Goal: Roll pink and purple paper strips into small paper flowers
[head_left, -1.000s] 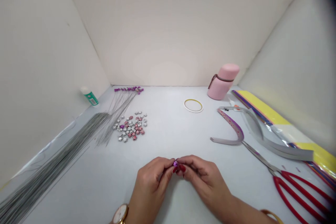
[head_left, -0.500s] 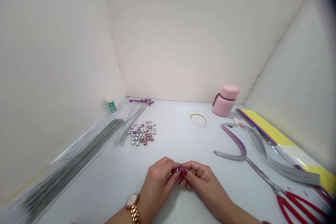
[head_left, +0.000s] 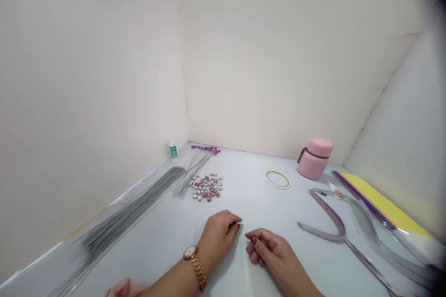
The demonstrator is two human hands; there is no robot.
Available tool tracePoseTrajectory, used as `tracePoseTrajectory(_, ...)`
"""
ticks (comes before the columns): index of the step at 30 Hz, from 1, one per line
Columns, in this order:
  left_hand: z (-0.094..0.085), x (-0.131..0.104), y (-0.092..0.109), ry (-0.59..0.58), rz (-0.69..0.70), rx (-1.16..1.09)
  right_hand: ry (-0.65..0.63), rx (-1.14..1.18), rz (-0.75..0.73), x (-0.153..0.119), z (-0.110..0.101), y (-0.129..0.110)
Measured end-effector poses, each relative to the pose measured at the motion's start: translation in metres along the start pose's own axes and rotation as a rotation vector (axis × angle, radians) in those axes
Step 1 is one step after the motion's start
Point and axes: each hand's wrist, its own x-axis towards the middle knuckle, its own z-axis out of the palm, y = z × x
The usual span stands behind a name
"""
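My left hand (head_left: 219, 235), with a gold watch on the wrist, rests on the white table (head_left: 167, 236), its fingers curled in and thumb against fingertips; whatever lies inside is hidden. My right hand (head_left: 269, 249) lies a short gap to its right, fingers loosely curled, with nothing visible in it. The small purple piece is not in sight. A pile of small silver, pink and purple folded stars (head_left: 206, 187) lies just beyond my left hand.
A long bundle of thin silver wires (head_left: 127, 216) runs along the left wall, some tipped with purple stars (head_left: 205, 148). A glue bottle (head_left: 173, 149) stands in the corner. Tape ring (head_left: 278, 179), pink flask (head_left: 314, 158), paper strips (head_left: 329, 218) and coloured sheets (head_left: 379, 202) lie right.
My hands, pinched together on a small purple piece, have drawn apart and the piece is out of sight. The camera has tilted up and turned left; the red scissors left the view.
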Motion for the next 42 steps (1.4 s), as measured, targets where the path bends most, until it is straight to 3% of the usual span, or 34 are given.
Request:
tracePoseTrajectory(13,-0.001,0.004,-0.004,0.043,-0.04,-0.012,0.015,-0.102,-0.053,0.007,-0.001,0.015)
tracePoseTrajectory(29,0.001,0.008,-0.01,0.029,-0.079,0.0,0.045,-0.063,-0.069,0.001,0.003,0.002)
tracePoseTrajectory(42,-0.001,0.01,-0.013,-0.009,-0.089,0.095,0.114,-0.038,-0.121,0.002,0.005,0.009)
